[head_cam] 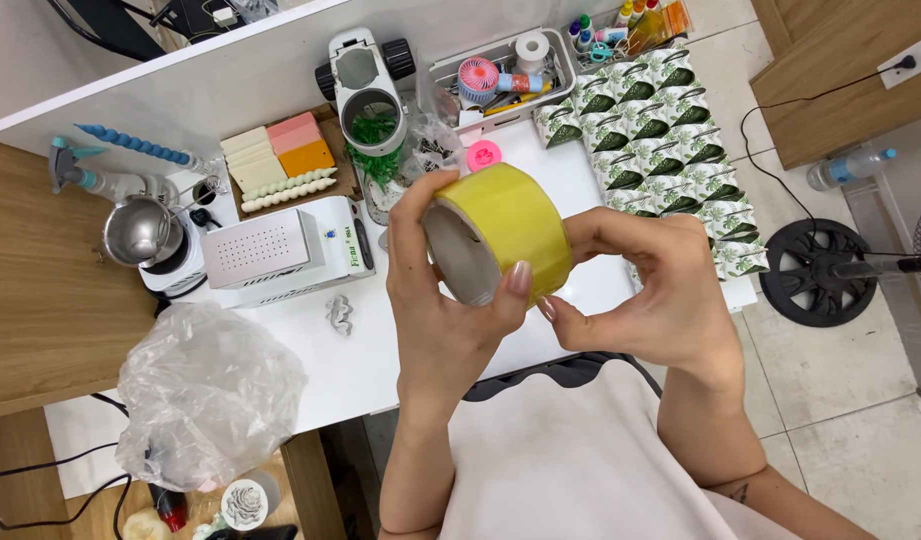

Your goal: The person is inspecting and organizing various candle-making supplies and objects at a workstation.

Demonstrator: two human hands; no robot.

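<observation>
Head view, white table (321, 370), tiled floor (841, 400)

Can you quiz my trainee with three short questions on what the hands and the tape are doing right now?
1. True or false: the yellow tape roll is lying flat on the white table.
2. Which hand has its thumb across the open end of the roll? A) left hand B) right hand C) neither
3. Fill in: to the left of the hands, beside the white box-shaped machine, stands a shiny ____ bowl.

Key
1. False: both hands hold it up above the table.
2. A: the left thumb lies across the roll's open end, while the right fingers touch its yellow side.
3. Metal.
</observation>
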